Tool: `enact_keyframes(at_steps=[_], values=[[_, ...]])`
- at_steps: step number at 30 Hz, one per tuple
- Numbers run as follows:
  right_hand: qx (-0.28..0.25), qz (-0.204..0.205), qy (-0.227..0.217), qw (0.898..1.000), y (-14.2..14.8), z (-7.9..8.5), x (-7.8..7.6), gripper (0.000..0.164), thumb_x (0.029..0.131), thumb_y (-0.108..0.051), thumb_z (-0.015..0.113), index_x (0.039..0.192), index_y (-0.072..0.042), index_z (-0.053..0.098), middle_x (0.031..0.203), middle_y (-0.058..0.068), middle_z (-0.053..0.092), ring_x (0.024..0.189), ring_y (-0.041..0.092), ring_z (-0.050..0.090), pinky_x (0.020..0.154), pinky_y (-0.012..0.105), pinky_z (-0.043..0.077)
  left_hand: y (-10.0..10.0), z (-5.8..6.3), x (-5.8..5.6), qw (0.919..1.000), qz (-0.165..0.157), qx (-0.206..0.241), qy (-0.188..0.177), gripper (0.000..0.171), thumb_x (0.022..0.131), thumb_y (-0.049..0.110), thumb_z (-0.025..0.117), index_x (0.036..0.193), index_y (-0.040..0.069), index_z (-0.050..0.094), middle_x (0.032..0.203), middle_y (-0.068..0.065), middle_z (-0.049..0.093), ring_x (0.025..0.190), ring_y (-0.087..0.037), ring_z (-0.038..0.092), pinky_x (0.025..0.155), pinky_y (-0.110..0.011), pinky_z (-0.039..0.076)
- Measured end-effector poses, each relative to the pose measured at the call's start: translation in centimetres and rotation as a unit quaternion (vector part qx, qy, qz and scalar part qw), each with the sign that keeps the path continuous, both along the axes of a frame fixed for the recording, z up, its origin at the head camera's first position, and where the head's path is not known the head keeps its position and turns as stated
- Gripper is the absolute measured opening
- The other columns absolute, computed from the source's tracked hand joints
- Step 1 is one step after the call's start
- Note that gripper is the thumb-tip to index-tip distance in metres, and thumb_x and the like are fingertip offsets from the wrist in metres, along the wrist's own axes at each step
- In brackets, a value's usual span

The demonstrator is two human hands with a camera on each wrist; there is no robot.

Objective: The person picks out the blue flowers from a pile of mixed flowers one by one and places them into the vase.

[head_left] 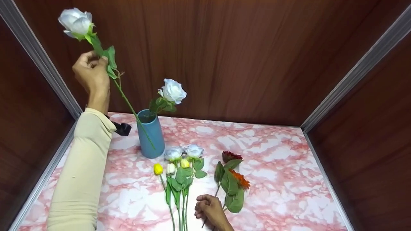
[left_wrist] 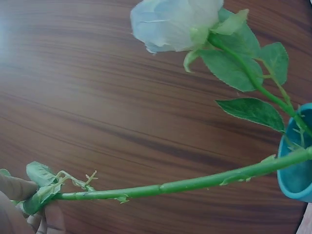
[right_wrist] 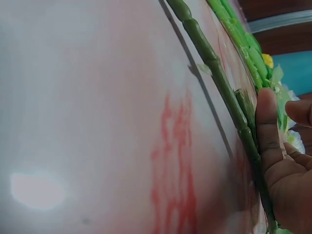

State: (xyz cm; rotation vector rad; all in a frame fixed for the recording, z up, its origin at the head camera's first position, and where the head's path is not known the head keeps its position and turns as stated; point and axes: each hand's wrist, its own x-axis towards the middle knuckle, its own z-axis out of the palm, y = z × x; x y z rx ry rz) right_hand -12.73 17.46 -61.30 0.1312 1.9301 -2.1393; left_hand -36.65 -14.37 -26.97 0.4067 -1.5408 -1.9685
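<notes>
My left hand [head_left: 93, 72] pinches the stem of a white rose [head_left: 76, 23] just below its bloom, among its leaves. The rose's long green stem [left_wrist: 195, 184] slants down to the right, its lower end crossing in front of the blue vase [head_left: 150, 138]. Inside the vase stands another white rose [head_left: 173, 91], leaning right. Low over the table, my right hand [head_left: 212, 210] has loosely bent fingers with nothing between them. Beside it runs a dark green stem [right_wrist: 222, 80]; whether they touch I cannot tell. The orange flower [head_left: 240, 179] and dark red flower [head_left: 231, 156] lie farther up.
Left of the right hand lie two more white roses [head_left: 194, 151], a yellow tulip [head_left: 158, 169] and paler tulips [head_left: 170, 169], stems toward me. Brown wood-grain panels [head_left: 224, 64] with metal corner strips [head_left: 353, 70] enclose the pink-and-white marbled table [head_left: 273, 192].
</notes>
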Motion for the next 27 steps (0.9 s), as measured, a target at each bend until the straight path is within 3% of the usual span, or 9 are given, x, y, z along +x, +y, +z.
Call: enact_keyframes(at_steps=[6,11,15,18,21,27], values=[[-0.018,-0.006,-0.003,1.000,0.0,-0.2,0.0,0.026,0.079,0.003,0.047,0.102,0.016,0.049,0.066,0.012,0.058,0.053,0.016,0.059,0.050,0.032,0.052,0.4,1.6,0.7,0.9990,-0.004,0.020,0.039,0.018,0.075,-0.004,0.066,0.089,0.006,0.067,0.068,-0.003,0.058,0.062,-0.010,0.052,0.066,-0.025,0.040],[0.006,0.000,0.007,1.000,-0.2,-0.1,0.2,0.025,0.079,0.004,0.049,0.101,0.015,0.050,0.067,0.014,0.059,0.052,0.017,0.059,0.049,0.033,0.052,0.1,2.7,1.9,0.9965,0.000,0.053,0.064,0.019,0.074,-0.006,0.066,0.089,0.006,0.067,0.074,-0.005,0.059,0.065,-0.011,0.053,0.069,-0.026,0.042],[0.011,0.000,-0.002,1.000,-0.4,-0.2,0.3,0.026,0.078,0.003,0.049,0.102,0.015,0.051,0.068,0.013,0.059,0.052,0.017,0.059,0.050,0.035,0.052,-0.7,3.3,2.3,0.9879,0.014,0.116,0.102,0.021,0.074,-0.009,0.065,0.091,0.003,0.066,0.088,-0.008,0.062,0.073,-0.013,0.056,0.073,-0.026,0.044],[0.011,-0.003,-0.011,1.000,-0.5,-0.3,0.3,0.027,0.078,0.004,0.050,0.102,0.015,0.051,0.068,0.013,0.059,0.052,0.017,0.058,0.050,0.035,0.052,-1.3,3.7,2.5,0.9811,0.028,0.150,0.119,0.022,0.074,-0.009,0.065,0.092,0.002,0.065,0.089,-0.009,0.060,0.074,-0.014,0.055,0.074,-0.025,0.045],[0.007,-0.009,-0.016,1.000,-0.5,-0.1,0.3,0.026,0.078,0.005,0.050,0.101,0.015,0.051,0.067,0.013,0.058,0.052,0.018,0.058,0.050,0.035,0.052,-1.6,3.9,2.7,0.9791,0.040,0.154,0.126,0.021,0.075,-0.009,0.064,0.092,0.004,0.065,0.084,-0.010,0.060,0.072,-0.013,0.054,0.073,-0.024,0.044],[0.001,-0.013,-0.012,1.000,-0.7,1.8,0.8,0.025,0.076,0.008,0.048,0.100,0.017,0.049,0.066,0.014,0.057,0.052,0.020,0.058,0.050,0.037,0.052,-1.6,4.0,3.1,0.9768,0.062,0.156,0.133,0.022,0.076,-0.007,0.064,0.093,0.005,0.065,0.085,-0.008,0.062,0.071,-0.012,0.052,0.072,-0.021,0.042]])
